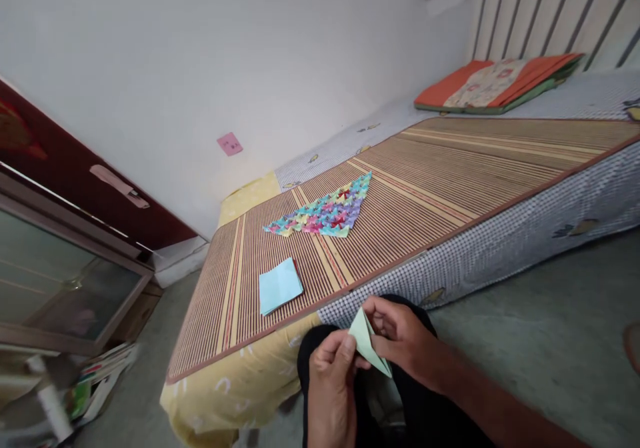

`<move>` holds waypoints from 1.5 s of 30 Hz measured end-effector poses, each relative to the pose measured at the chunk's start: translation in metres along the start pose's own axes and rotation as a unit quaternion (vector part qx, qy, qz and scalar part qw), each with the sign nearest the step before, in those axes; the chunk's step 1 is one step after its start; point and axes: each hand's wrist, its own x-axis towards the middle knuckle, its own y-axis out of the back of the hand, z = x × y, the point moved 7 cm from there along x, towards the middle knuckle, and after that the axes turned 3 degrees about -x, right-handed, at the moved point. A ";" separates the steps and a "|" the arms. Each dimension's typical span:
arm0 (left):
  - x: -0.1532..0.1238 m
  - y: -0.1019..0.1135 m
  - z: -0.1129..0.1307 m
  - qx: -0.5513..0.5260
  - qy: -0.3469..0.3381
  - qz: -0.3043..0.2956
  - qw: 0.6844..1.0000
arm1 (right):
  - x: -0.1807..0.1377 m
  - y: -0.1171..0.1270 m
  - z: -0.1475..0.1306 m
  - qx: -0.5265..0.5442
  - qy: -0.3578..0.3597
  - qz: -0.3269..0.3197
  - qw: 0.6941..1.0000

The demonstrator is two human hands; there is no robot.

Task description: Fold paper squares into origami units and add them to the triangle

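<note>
Above my knees, a pale green folded paper is pinched between both hands. My left hand grips its left edge with thumb and fingers. On the other side, my right hand is closed on the right part of the same paper, its fingers partly behind a fold. A stack of light blue paper sheets lies on the bed mat, ahead and to the left. Farther back is a triangular arrangement of multicoloured folded paper pieces, in pink, yellow, purple and turquoise.
A striped woven mat covers the bed, with patterned cloth hanging over its edge. Folded orange and green bedding rests at the far right. A pink note is on the white wall. Papers lie on the floor at left.
</note>
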 end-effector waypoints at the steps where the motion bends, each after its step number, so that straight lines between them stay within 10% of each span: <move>1: 0.000 0.000 0.001 0.030 -0.015 -0.005 0.999 | 0.000 -0.001 -0.002 -0.019 0.008 0.004 1.000; 8: -0.001 -0.006 0.004 0.050 -0.034 0.009 0.998 | -0.003 0.000 -0.011 -0.143 0.085 0.062 0.984; 14: -0.003 -0.009 -0.007 -0.111 0.067 0.022 0.991 | 0.000 0.001 0.002 -0.040 0.038 0.048 0.997; 25: -0.011 -0.015 -0.029 -0.211 0.163 0.037 0.963 | -0.006 -0.006 -0.009 -0.240 0.151 0.104 0.953; 33: -0.009 -0.016 -0.016 -0.247 0.129 0.032 0.960 | -0.007 -0.013 -0.005 -0.362 0.242 0.074 0.897; 40: -0.006 -0.022 0.001 -0.166 0.074 -0.028 0.983 | -0.010 -0.014 -0.013 -0.328 0.225 -0.041 0.917; 45: -0.004 -0.004 0.006 -0.080 0.015 0.014 0.997 | -0.011 0.006 -0.013 -0.261 0.153 -0.006 0.953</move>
